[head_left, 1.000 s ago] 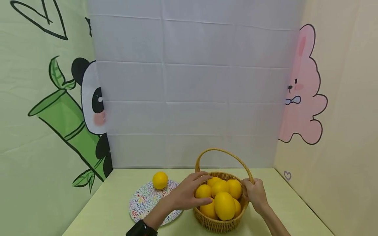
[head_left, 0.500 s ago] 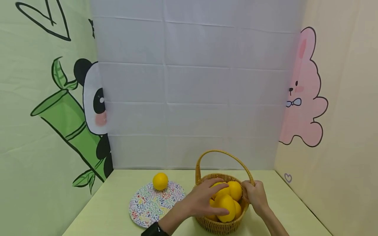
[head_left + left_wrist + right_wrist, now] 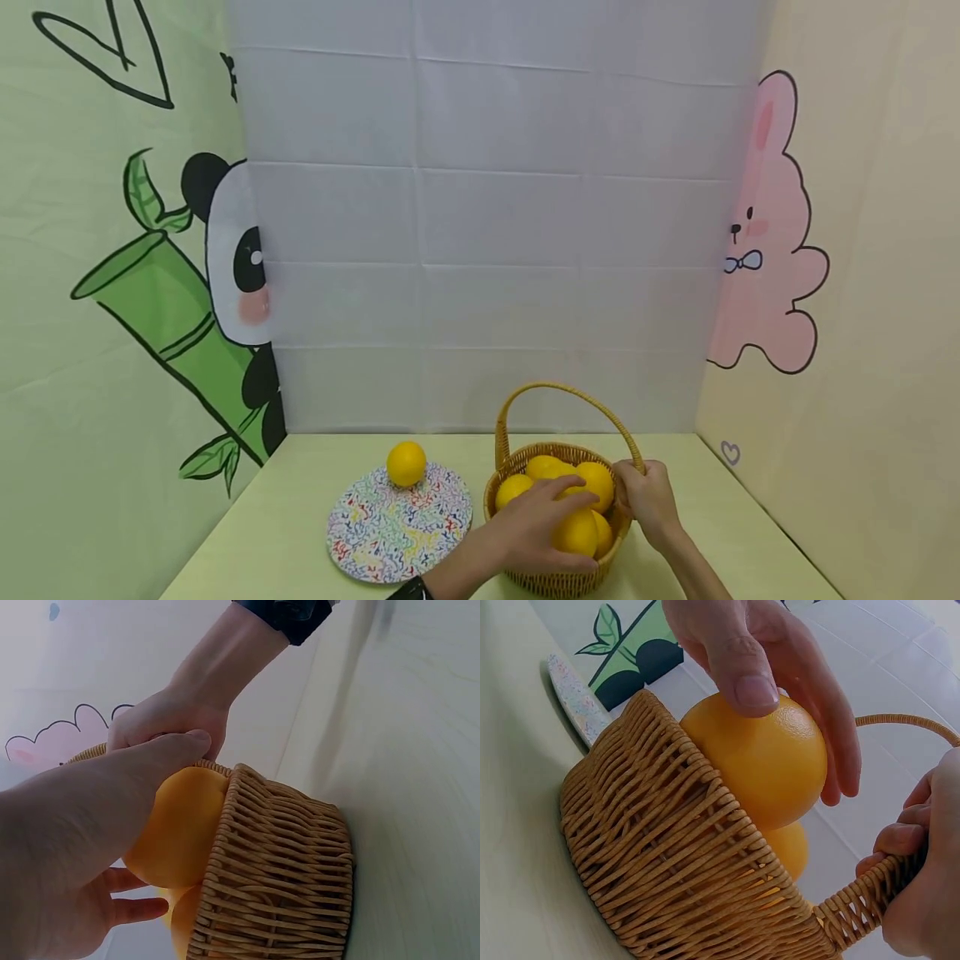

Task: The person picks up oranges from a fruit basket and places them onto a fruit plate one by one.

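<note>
A wicker basket [image 3: 562, 587] with an arched handle holds several oranges [image 3: 596, 485]. My right hand [image 3: 651, 502] grips the handle's base at the basket's right side. Over the basket, my left hand [image 3: 542, 530] reaches around the top orange [image 3: 576, 533], fingers spread on the far side and thumb on the near side. In the right wrist view, the thumb lies over that orange [image 3: 761, 761] and the other fingers reach past it, loosely bent. The orange still sits on the others; part of it is hidden behind the left hand.
Left of the basket lies a round plate [image 3: 401, 533] with a multicoloured squiggle pattern, one orange [image 3: 407, 464] at its back edge. The pale yellow table [image 3: 247, 533] meets a grey sheet behind, with cartoon-printed walls on both sides.
My left hand has moved right and down, from the basket's left rim to around the top orange. The right hand keeps its grip on the handle.
</note>
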The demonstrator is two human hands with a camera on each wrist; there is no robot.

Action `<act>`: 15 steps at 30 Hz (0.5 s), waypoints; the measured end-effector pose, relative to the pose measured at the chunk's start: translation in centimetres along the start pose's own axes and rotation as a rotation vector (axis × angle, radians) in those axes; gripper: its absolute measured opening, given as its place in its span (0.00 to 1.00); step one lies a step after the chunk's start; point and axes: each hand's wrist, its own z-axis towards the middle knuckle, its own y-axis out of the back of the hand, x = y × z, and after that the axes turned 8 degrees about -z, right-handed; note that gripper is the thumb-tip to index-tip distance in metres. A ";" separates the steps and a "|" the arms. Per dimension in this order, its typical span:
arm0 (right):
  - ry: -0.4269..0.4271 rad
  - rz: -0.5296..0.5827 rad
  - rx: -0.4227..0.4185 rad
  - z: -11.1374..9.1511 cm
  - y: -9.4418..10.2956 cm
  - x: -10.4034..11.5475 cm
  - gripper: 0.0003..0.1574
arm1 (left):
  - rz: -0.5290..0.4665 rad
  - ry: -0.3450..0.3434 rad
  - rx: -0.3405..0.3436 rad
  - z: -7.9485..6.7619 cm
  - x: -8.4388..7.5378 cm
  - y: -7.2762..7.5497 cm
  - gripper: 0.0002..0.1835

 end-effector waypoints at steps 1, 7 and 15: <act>0.002 0.000 0.000 0.0 0.0 0.0 0.31 | -0.003 0.001 0.003 0.0 0.0 -0.1 0.38; -0.009 0.009 -0.020 0.0 -0.1 0.0 0.31 | -0.031 -0.003 0.015 0.0 -0.1 -0.5 0.35; -0.029 0.017 -0.040 -0.1 -0.3 0.5 0.32 | -0.039 -0.030 0.005 0.0 0.0 -0.5 0.35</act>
